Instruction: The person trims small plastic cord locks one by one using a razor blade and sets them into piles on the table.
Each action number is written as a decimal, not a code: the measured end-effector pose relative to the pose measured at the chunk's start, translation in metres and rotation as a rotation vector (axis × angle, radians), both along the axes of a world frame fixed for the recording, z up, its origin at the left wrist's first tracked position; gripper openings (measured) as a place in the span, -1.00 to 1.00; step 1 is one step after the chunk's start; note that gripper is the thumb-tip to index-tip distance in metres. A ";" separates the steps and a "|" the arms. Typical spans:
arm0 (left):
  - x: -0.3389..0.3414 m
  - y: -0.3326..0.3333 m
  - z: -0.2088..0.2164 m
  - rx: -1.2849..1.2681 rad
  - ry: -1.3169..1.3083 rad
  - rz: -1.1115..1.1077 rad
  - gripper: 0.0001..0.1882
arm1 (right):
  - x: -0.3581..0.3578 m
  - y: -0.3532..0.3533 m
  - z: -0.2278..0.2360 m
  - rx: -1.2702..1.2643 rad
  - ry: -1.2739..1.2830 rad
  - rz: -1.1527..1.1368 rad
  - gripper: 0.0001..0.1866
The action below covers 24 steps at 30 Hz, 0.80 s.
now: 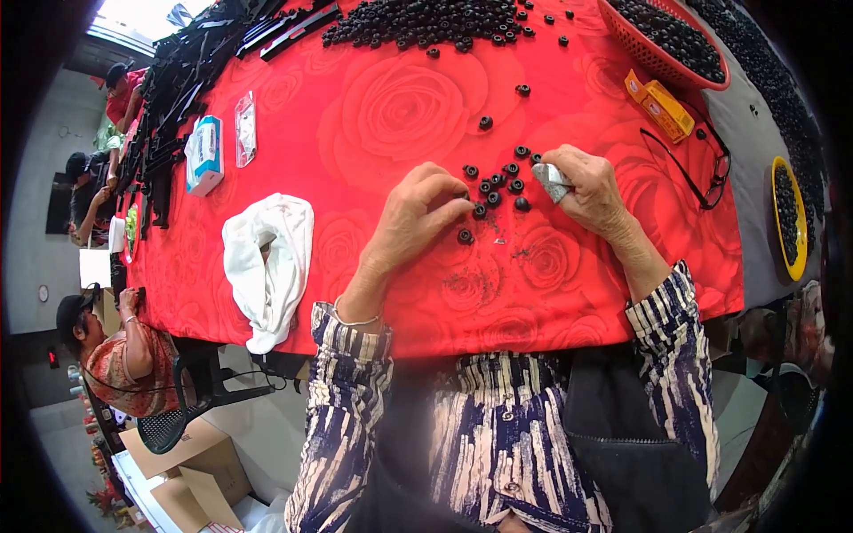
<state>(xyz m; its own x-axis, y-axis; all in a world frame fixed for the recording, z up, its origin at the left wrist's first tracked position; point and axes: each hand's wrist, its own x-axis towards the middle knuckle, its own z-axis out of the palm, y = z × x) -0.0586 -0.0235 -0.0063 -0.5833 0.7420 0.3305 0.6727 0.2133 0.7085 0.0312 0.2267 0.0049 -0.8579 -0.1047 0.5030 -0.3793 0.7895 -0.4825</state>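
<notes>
My left hand point(418, 218) is closed, thumb and forefinger drawn together beside a small cluster of black ring-shaped parts point(498, 180). A dark bit shows at its fingertips, too hidden to make out. In my right hand point(588, 191) is a short silver-grey tool point(552, 180) with a flat, angular end, gripped just right of the cluster. The rest of the tool is hidden by my fingers. One black part point(465, 236) lies closer to me, below the left fingertips. Dark crumbs or shavings point(544, 251) are strewn on the red rose-patterned cloth point(391, 315) between my forearms.
A large heap of black parts point(418, 22) lies at the far side, with a red basket point(613, 27) of them at right. Glasses point(711, 191), an orange box point(659, 107), a yellow-rimmed tray point(802, 240), a white cloth point(289, 266) and a tissue pack point(205, 155) surround my workspace. Other people sit at left.
</notes>
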 end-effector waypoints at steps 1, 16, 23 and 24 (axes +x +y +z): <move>0.002 0.002 -0.002 0.099 -0.200 0.059 -0.80 | 0.002 0.000 0.000 0.003 0.000 0.001 -0.84; 0.023 0.013 0.004 0.568 -1.352 -0.163 -0.74 | 0.027 -0.049 0.026 -0.190 0.025 0.151 -0.68; 0.036 0.016 -0.001 0.632 -1.451 -0.109 -0.74 | 0.006 -0.065 0.027 -0.089 0.096 0.209 -0.53; 0.035 0.016 -0.003 0.629 -1.454 -0.107 -0.74 | 0.006 -0.067 0.026 -0.077 0.140 0.187 -0.53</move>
